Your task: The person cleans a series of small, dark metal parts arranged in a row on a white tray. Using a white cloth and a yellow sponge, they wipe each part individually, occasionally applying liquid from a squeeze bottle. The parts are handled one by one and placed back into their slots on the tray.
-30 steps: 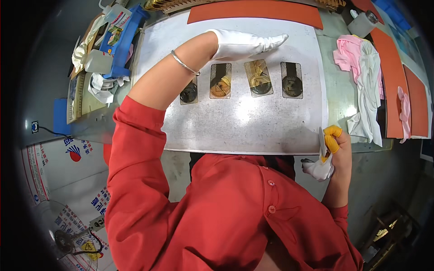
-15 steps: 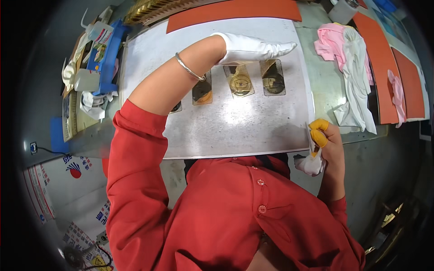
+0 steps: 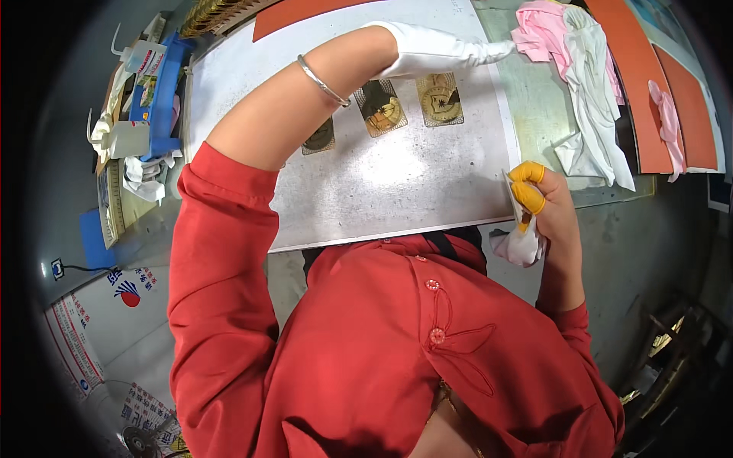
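My left hand [image 3: 447, 55], in a white glove, stretches across the far part of the white sheet [image 3: 366, 206] with its fingers straight and pointing right. It appears to hold nothing. Just nearer to me lie thin gold-and-dark patterned cards: a right one [image 3: 441, 103], a middle one [image 3: 382, 111] and a left one [image 3: 319, 139] partly covered by my forearm. By the sheet's right front edge, my right hand [image 3: 551, 200] is closed on a white cloth [image 3: 521, 246] that hangs down. Yellow finger cots cover its thumb and a finger.
A blue tray [image 3: 162, 141] with white bottles [image 3: 130, 140] stands at the left. Pink cloth [image 3: 544, 34] and white cloth [image 3: 592, 99] lie at the right beside orange boards [image 3: 637, 91]. Gold pieces [image 3: 217, 14] are stacked at the far left.
My view has shifted, so the table appears higher and further left. My left hand reaches slightly further right past the sheet's edge. My right hand keeps its grip on the cloth.
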Action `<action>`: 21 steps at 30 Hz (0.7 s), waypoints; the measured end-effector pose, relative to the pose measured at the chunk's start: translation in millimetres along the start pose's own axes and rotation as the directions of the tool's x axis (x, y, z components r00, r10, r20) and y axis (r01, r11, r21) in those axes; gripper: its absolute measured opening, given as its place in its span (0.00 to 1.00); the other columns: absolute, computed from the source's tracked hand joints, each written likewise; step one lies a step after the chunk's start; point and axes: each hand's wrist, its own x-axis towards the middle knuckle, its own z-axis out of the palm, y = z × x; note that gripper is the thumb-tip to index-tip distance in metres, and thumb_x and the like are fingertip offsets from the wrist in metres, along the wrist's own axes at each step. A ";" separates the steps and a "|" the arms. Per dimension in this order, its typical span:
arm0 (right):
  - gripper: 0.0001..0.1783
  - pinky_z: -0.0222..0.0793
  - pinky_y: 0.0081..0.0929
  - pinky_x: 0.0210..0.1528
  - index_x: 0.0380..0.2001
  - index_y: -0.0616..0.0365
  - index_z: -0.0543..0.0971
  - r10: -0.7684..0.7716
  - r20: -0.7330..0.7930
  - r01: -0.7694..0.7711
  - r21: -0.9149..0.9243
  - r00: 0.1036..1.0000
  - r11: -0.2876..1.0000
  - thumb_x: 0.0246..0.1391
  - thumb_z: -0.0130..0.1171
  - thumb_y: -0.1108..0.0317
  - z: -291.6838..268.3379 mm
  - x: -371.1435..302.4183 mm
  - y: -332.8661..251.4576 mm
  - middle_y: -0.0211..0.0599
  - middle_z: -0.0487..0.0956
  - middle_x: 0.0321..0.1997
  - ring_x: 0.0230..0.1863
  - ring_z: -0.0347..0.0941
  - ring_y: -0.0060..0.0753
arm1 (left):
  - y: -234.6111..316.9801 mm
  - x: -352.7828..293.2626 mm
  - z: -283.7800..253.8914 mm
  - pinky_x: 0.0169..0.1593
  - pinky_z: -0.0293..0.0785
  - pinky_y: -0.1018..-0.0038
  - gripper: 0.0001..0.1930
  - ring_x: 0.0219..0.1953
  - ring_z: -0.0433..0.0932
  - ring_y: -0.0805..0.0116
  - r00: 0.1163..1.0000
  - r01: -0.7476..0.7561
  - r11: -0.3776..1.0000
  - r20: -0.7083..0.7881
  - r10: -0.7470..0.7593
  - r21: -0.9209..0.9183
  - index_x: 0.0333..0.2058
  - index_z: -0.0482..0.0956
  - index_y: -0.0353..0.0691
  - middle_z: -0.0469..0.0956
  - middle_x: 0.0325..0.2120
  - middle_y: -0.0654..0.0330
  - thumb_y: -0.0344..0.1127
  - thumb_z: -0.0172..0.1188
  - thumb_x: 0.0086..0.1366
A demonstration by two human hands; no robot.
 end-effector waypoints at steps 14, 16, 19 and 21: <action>0.02 0.59 0.13 0.17 0.29 0.58 0.74 -0.036 0.041 0.033 0.050 0.999 0.998 0.52 0.54 0.72 -3.4 0.8 4.3 0.23 0.71 0.19 0.16 0.64 0.12 | -3.8 17.6 -1.3 0.49 0.65 0.68 0.32 0.45 0.70 0.60 0.995 0.077 0.974 -0.082 -0.061 0.215 0.42 0.74 0.38 0.72 0.44 0.52 0.64 0.45 0.58; 0.02 0.59 0.13 0.17 0.30 0.58 0.74 -0.032 0.036 0.031 0.037 0.999 0.999 0.52 0.55 0.72 -3.7 1.4 6.2 0.23 0.71 0.19 0.16 0.64 0.12 | -6.6 20.0 -0.8 0.48 0.67 0.69 0.32 0.43 0.72 0.60 0.990 0.084 0.961 -0.131 -0.050 0.265 0.40 0.76 0.37 0.74 0.41 0.52 0.64 0.46 0.58; 0.02 0.59 0.13 0.16 0.30 0.57 0.74 -0.053 0.037 0.051 0.036 0.998 0.998 0.52 0.55 0.72 -4.2 1.2 6.6 0.24 0.71 0.19 0.16 0.64 0.12 | -14.6 20.3 10.8 0.46 0.68 0.69 0.31 0.41 0.73 0.61 0.959 0.044 0.968 -0.281 0.028 0.246 0.39 0.77 0.36 0.75 0.40 0.52 0.63 0.47 0.58; 0.02 0.59 0.13 0.16 0.30 0.57 0.74 -0.062 0.043 0.061 0.040 0.997 0.997 0.52 0.55 0.72 -4.3 0.9 6.7 0.23 0.71 0.19 0.16 0.64 0.12 | -13.5 18.6 10.7 0.47 0.68 0.69 0.31 0.42 0.73 0.61 0.959 0.040 0.982 -0.283 0.014 0.185 0.40 0.76 0.36 0.74 0.41 0.52 0.63 0.48 0.58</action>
